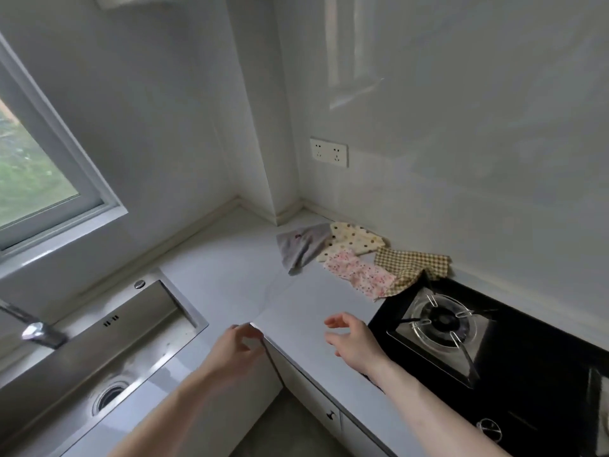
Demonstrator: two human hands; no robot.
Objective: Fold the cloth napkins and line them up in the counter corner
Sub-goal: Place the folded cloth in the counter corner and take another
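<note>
White kitchen tabletop point(230, 265) carries four unfolded cloth napkins point(359, 258) heaped right of centre by the stove point(441, 321), so folding and lining up all remain, while left hand point(239, 346) and right hand point(354, 339) hover loosely spread, holding nothing.

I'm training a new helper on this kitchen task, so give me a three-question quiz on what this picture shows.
1. True or false: the left hand grips a napkin.
2. How many napkins lie on the counter?
3. Which napkin lies nearest the stove? A) grey napkin B) checked napkin C) dotted cream napkin

Key: 1. False; both it and the right hand hold nothing. 2. Four, counting the pink floral napkin. 3. B.
</note>
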